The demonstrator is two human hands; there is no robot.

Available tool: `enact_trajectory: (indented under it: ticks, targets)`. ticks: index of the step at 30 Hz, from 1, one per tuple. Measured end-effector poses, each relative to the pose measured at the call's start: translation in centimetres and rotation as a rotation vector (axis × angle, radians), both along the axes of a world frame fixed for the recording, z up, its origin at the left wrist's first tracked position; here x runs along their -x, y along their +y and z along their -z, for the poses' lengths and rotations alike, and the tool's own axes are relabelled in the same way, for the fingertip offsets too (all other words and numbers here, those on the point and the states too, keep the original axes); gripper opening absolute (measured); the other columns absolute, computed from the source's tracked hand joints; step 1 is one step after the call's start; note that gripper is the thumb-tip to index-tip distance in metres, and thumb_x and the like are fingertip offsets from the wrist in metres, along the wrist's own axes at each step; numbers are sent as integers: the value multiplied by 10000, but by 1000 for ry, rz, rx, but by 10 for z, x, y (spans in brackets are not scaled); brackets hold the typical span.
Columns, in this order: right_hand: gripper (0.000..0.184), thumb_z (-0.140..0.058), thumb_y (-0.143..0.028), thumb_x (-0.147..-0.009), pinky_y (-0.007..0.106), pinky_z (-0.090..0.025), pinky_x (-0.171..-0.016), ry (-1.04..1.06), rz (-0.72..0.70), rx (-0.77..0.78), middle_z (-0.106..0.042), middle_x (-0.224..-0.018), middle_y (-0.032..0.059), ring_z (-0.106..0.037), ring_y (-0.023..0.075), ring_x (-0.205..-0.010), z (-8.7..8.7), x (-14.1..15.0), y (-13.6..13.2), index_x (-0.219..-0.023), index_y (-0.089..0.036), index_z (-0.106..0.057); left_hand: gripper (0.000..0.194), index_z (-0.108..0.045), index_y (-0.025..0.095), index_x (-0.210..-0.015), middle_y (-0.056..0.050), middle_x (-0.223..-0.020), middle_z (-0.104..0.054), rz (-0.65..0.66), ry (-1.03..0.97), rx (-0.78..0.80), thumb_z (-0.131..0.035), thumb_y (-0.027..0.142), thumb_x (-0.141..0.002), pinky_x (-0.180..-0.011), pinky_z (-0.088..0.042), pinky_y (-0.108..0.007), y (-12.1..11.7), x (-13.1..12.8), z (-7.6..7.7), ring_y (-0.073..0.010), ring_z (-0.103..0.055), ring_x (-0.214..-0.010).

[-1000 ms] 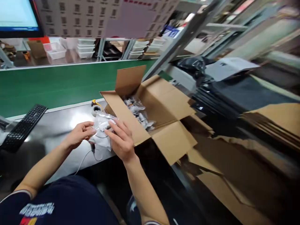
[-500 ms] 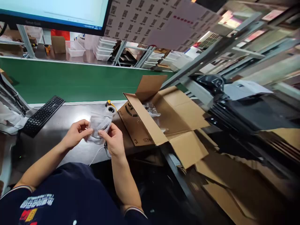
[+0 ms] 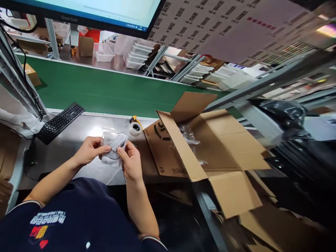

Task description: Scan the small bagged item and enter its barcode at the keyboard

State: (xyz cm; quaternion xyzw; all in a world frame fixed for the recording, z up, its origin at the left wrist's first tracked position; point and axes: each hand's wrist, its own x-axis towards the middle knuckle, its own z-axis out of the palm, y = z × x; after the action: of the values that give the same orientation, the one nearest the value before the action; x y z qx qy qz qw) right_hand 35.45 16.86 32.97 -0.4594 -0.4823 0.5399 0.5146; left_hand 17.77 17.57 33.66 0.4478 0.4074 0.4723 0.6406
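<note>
Both hands hold a small clear plastic bag (image 3: pixel 113 147) with a white barcode label, just above the steel worktop (image 3: pixel 78 140). My left hand (image 3: pixel 90 150) pinches its left side. My right hand (image 3: pixel 131 162) pinches the right edge near the label. A thin white cable (image 3: pixel 113 176) trails from under the bag toward my body. To the right stands an open cardboard box (image 3: pixel 207 143) with more clear bags (image 3: pixel 188 133) inside.
A tape roll (image 3: pixel 135 128) lies by the box's left flap. A black keyboard (image 3: pixel 61 122) sits at the left, a monitor (image 3: pixel 105 14) hangs above, and a green conveyor belt (image 3: pixel 105 91) runs behind. Flat cardboard and black plastic bags (image 3: pixel 286 115) fill the right.
The view has swung left and up, so the box now sits further right. Both hands have kept hold of the bag and turned it so the label faces up.
</note>
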Motion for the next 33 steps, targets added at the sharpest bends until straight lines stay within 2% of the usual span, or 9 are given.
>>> enact_trajectory:
  ticks: [4, 7, 13, 18, 22, 26, 28, 31, 33]
  targets:
    - [322, -826, -466, -800, 271, -467, -667, -17, 87, -77, -603, -718, -31, -520, 136, -681, 2, 4, 0, -762, -233, -607, 547, -747, 168, -694, -29, -657, -689, -12, -46, 10, -820, 710, -715, -658, -509, -292, 7, 0, 7, -163, -599, -654]
    - [294, -831, -449, -794, 281, -470, -658, -59, -12, -53, -620, -717, -26, -535, 138, -665, 11, 10, 7, -774, -232, -633, 458, -767, 175, -783, -34, -761, -739, -99, -85, 54, -944, 558, -606, -724, -534, -303, 14, 3, 13, -180, -633, -733]
    - [338, -751, -547, -820, 352, -560, -811, -60, -40, 43, -745, -884, 35, -671, 196, -814, 47, 27, 30, -925, -230, -695, 478, -730, 153, -771, -2, -699, -680, -222, -138, 299, -1005, 427, -492, -594, -507, -271, 20, 21, 36, -134, -592, -627]
    - [412, -840, -507, -754, 385, -576, -857, -108, -125, 38, -770, -1037, 69, -707, 242, -971, 57, 35, 34, -1031, -232, -708, 427, -679, 168, -731, 35, -670, -621, -355, -214, 311, -987, 395, -541, -577, -506, -253, 13, 34, 57, -107, -552, -610]
    - [362, -844, -477, -754, 398, -569, -909, -137, -200, 27, -775, -1023, 56, -707, 243, -980, 60, 28, 40, -1000, -234, -734, 418, -744, 156, -758, -12, -727, -695, -414, -67, 263, -939, 494, -611, -577, -501, -247, 6, 54, 62, -122, -593, -650]
    - [448, -851, -522, -710, 404, -561, -915, -197, -308, 54, -766, -1053, 72, -696, 246, -991, 68, 20, 57, -1029, -229, -736, 367, -767, 140, -799, -22, -725, -731, -256, 47, 202, -924, 443, -666, -580, -504, -251, 5, 77, 59, -112, -603, -601]
    - [528, -834, -558, -685, 414, -561, -876, -299, -174, 12, -742, -1115, 101, -676, 255, -1001, 75, 23, 61, -1073, -223, -707, 370, -741, 138, -745, -8, -657, -700, -199, 60, 224, -934, 439, -650, -569, -501, -250, 7, 80, 61, -115, -613, -574]
    - [470, -729, -604, -761, 399, -548, -779, -430, 19, -42, -714, -1038, 107, -651, 245, -924, 87, 40, 54, -1014, -213, -659, 426, -699, 149, -672, -7, -605, -687, -230, 64, 279, -964, 463, -558, -562, -513, -254, 10, 72, 75, -128, -628, -562]
    - [418, -672, -631, -813, 378, -533, -714, -383, -115, 25, -689, -872, 63, -634, 220, -802, 97, 55, 44, -894, -223, -634, 437, -671, 156, -629, -10, -560, -673, -233, 77, 282, -963, 468, -538, -542, -500, -252, 9, 63, 91, -121, -604, -525]
